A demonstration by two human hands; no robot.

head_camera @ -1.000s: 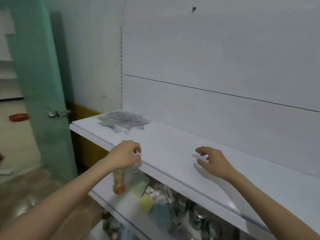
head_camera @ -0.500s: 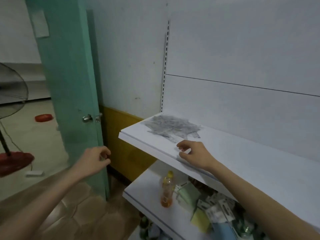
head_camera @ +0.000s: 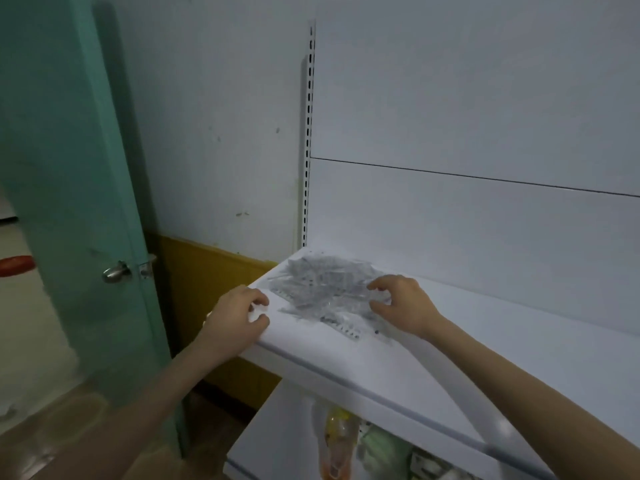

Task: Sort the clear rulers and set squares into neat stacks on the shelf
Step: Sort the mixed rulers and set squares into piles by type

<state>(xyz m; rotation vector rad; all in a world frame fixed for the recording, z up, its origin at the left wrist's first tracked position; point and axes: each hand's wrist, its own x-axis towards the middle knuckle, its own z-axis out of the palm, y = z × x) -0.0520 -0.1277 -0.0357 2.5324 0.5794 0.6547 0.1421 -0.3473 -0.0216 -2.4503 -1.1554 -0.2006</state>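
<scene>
A person's two hands close on a loose pile (head_camera: 325, 292) of clear rulers and set squares heaped at the far left end of a white shelf (head_camera: 467, 344), just below the centre of the frame. Sorting looks barely begun: the pieces lie criss-crossed in one grey tangle and no neat stack is visible anywhere on the shelf.

The next move probably calls for picking single pieces off the heap's edge, telling straight rulers from triangular squares, and laying each kind flat on the bare shelf to the right. The plastic is thin, clear and overlapping, so a fingertip may need to get under an edge, and neighbouring pieces could drag along or slide toward the front lip.

The right hand (head_camera: 401, 303) is half open, its fingers bent like a claw and spread, with the tips at the pile's right edge. It seems to touch the pieces, though no closed pinch can be made out.

The left hand (head_camera: 239, 313) sits at the shelf's left front corner, just beside the pile, loosely curled with thumb and forefinger parted. Nothing shows between them.

A green door (head_camera: 69, 168) stands at left.
</scene>
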